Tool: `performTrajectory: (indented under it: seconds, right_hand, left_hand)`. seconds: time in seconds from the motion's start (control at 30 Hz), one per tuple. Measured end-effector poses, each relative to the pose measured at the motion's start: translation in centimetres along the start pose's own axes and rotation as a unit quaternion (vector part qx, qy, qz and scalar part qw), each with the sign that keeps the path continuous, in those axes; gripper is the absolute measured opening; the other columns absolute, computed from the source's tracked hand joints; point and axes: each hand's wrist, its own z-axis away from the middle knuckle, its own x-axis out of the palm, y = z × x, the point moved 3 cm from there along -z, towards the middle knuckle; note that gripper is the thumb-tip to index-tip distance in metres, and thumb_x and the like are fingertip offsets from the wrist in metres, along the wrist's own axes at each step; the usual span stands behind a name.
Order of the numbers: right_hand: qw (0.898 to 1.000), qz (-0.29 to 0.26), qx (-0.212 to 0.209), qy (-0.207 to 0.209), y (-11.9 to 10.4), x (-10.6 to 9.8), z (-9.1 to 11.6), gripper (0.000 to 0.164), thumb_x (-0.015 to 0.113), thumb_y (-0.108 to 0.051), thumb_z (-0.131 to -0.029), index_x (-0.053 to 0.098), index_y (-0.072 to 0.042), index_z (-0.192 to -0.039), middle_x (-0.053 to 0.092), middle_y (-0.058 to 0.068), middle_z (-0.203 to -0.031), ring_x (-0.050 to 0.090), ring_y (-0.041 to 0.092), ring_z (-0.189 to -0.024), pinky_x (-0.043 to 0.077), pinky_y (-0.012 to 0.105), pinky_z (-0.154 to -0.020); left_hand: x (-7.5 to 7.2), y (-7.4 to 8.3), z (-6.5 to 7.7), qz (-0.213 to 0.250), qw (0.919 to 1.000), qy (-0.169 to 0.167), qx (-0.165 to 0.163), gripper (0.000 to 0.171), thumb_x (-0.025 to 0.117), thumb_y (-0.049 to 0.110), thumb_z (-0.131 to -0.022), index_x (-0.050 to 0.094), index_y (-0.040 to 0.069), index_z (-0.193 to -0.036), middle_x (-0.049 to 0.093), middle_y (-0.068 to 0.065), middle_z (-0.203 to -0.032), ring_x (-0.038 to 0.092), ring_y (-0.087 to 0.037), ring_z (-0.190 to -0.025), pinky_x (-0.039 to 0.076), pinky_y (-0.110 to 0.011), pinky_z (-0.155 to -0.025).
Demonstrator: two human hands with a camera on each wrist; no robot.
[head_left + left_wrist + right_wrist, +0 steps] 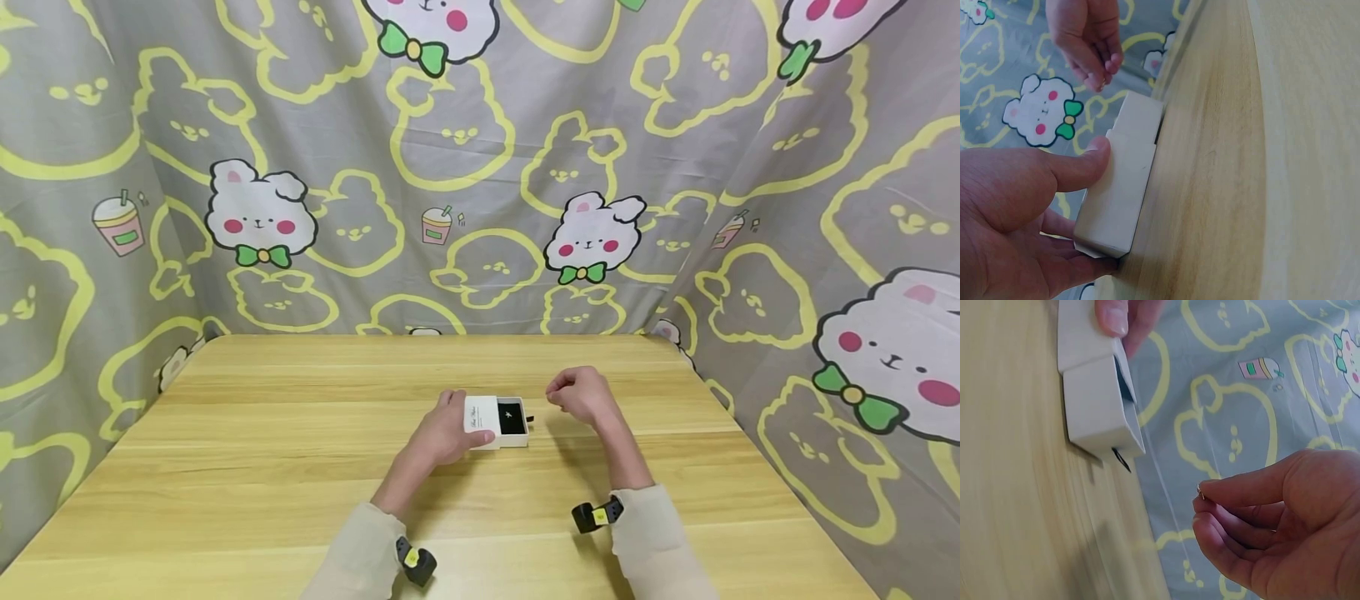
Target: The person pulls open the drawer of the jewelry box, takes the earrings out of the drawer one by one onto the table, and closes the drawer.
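A small white jewellery box (482, 417) with dark print on its sleeve lies on the table, its drawer (524, 440) slid partly out to the right. Inside the drawer is a black pad (513, 423) bearing a small silvery star-shaped piece (508, 414). My left hand (453, 429) grips the sleeve from the left, thumb along the near side and fingers around the far side. Right of the box and apart from it, my right hand (585, 395) is raised. Its thumb and forefinger pinch a tiny shiny metal earring (1200, 491), mostly hidden by the fingertips.
A black ribbon tab (1121, 460) sticks out from the drawer's end. The wooden table (300, 500) reaches back to a grey curtain (480, 275) with cartoon animals, which also hangs along both sides. A black wrist camera (592, 517) is strapped at each sleeve.
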Motion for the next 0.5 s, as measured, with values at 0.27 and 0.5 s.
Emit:
performTrajectory:
  seconds: [0.27,0.5]
  right_hand:
    - [1.0,-0.018,0.015,0.008,1.6,-0.9,-0.4,0.009,0.068,-0.007,-0.091,0.073,0.0,-0.095,0.069,0.011,-0.087,0.071,0.031,-0.083,0.055,0.034,-0.071]
    - [0.999,-0.037,0.029,0.006,2.6,-1.0,-0.7,0.011,0.067,-0.006,-0.091,0.073,0.002,-0.098,0.071,0.013,-0.091,0.071,0.03,-0.085,0.057,0.044,-0.08]
  left_hand:
    - [-0.2,0.1,0.0,0.0,1.0,0.0,0.0,0.096,0.079,0.042,-0.087,0.029,-0.006,-0.155,0.034,-0.024,-0.158,0.056,-0.041,-0.122,0.045,-0.052,-0.108]
    - [-0.2,0.2,0.0,0.002,1.0,-0.001,-0.003,0.096,0.078,0.042,-0.088,0.029,-0.006,-0.155,0.034,-0.024,-0.159,0.055,-0.042,-0.126,0.044,-0.052,-0.109]
